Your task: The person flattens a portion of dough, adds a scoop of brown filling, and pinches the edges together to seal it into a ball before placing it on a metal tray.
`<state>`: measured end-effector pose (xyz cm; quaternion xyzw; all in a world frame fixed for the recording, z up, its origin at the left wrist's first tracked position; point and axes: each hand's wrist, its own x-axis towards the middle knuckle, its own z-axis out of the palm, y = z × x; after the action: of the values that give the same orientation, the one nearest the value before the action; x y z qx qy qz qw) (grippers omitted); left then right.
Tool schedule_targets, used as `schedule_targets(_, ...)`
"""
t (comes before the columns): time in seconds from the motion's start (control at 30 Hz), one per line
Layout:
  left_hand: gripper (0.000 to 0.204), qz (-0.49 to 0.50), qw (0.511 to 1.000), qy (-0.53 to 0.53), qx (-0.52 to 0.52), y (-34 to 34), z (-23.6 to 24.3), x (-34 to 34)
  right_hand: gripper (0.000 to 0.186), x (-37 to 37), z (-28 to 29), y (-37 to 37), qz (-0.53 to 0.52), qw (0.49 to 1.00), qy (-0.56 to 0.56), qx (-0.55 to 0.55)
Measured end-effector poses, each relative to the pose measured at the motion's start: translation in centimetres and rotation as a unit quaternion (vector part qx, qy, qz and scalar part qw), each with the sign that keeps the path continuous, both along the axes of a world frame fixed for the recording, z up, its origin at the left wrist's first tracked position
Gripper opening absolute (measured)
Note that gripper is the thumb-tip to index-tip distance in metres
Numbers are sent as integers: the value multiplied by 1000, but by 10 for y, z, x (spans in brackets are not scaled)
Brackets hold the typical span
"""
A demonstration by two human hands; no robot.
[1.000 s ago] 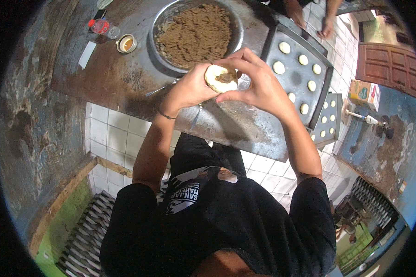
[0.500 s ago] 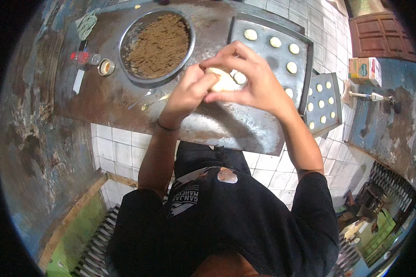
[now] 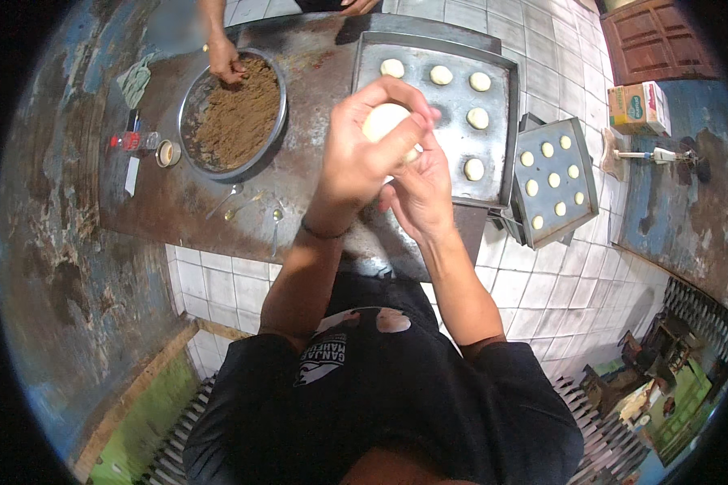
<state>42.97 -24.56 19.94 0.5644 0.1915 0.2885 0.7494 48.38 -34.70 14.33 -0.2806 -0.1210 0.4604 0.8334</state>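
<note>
A pale ball of dough (image 3: 383, 120) is held up between my two hands. My left hand (image 3: 356, 153) wraps its fingers over and around it. My right hand (image 3: 418, 187) is beneath and to the right, fingers bent against the dough and partly hidden by the left hand. Behind them, a baking tray (image 3: 506, 95) holds several round dough pieces (image 3: 477, 117). To the left is a metal bowl (image 3: 189, 109) of crumbly brown filling (image 3: 230, 117). Spoons (image 3: 277, 230) lie on the worn metal table (image 3: 315, 73) below the bowl.
Another person's hand (image 3: 226, 65) reaches into the bowl. A second tray (image 3: 578, 212) of dough pieces sits lower right. A bottle (image 3: 128, 141), small cup (image 3: 167, 153) and cloth (image 3: 135, 79) are at the left. A carton box (image 3: 639, 109) stands far right.
The dough's brown centre, seen earlier, is now out of sight. My left hand has moved up over the dough and my right hand has turned beneath it. Another person's hand has entered the bowl.
</note>
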Motion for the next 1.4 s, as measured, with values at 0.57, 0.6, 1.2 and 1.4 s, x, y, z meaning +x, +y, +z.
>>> schedule_targets(0.57, 60, -85, 950, 162, 253, 3, -131, 82, 43, 139, -44, -32, 47, 842, -440, -309)
schedule_targets(0.6, 70, -118, 945, 195, 235, 8, -143, 92, 42, 149, -59, -30, 42, 844, -429, -320)
schedule_targets(1.2, 64, 113, 911, 397, 11, -59, -210, -219, 93, 182, -307, 26, 90, 388, -842, -364)
schedule_targets(1.4, 39, -174, 969, 49, 171, -102, 25, -221, 73, 248, -249, 14, -37, 915, -321, -242)
